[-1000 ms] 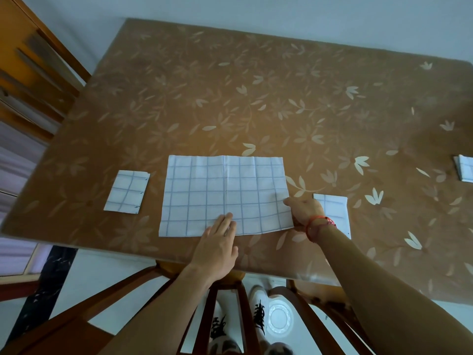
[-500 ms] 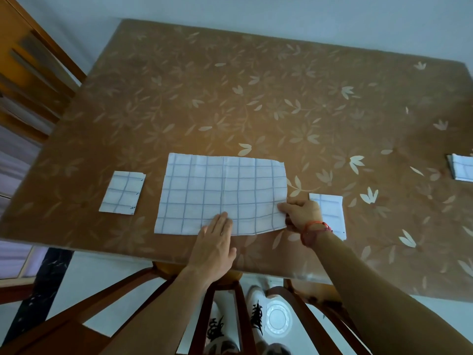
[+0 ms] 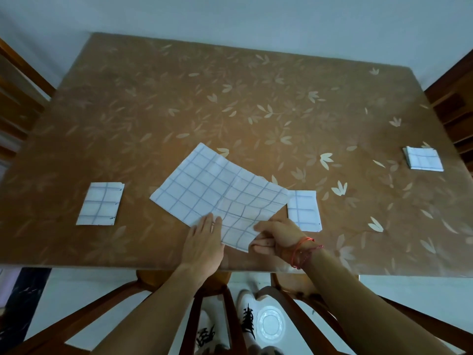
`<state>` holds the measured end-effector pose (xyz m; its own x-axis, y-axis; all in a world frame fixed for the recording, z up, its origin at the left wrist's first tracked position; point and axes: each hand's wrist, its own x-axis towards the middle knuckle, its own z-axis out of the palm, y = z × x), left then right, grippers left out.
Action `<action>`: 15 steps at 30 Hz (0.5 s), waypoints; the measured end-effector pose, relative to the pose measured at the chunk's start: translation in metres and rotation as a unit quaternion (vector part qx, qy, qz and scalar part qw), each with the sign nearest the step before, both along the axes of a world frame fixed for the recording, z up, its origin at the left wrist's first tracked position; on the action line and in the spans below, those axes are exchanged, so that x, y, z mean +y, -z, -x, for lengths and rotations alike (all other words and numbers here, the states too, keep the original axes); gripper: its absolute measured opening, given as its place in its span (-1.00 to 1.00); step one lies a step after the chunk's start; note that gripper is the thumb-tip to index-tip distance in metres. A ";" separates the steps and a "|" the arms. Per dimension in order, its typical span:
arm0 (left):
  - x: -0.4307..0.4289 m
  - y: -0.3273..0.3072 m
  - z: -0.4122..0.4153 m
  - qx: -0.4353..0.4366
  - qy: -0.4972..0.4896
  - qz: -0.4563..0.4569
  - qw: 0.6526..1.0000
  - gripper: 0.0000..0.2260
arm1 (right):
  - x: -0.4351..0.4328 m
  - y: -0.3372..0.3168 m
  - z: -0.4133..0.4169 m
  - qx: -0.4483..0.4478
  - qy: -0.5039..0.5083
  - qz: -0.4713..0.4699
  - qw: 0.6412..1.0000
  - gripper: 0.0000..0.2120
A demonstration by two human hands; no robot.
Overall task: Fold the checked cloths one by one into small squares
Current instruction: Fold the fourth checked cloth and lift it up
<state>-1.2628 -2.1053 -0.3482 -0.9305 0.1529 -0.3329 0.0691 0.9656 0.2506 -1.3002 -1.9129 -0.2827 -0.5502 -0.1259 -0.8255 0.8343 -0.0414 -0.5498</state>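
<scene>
While left hand presses flat, fingers straight, on checked cloth at 6 o'clock on table, right hand pinches its 5 o'clock corner; likely halving fold, next carry corner toward 10 o'clock, matching edges

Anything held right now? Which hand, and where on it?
The right hand pinches the large checked cloth at its near corner, by the table edge. The left hand holds nothing: its straight fingers press flat on the cloth's near edge.
</scene>
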 end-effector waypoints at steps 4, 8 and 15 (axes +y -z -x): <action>-0.008 -0.001 -0.004 0.001 -0.006 -0.049 0.999 -0.45 | 0.009 -0.008 -0.003 0.038 -0.039 0.066 0.996 -0.84; -0.023 -0.002 -0.011 -0.008 0.008 -0.104 0.994 -0.46 | 0.019 -0.006 -0.004 0.121 -0.088 -0.049 0.988 -0.44; -0.054 0.003 -0.026 -0.015 0.122 -0.138 0.983 -0.38 | 0.051 0.008 -0.022 -0.075 -0.066 -0.246 0.964 -0.67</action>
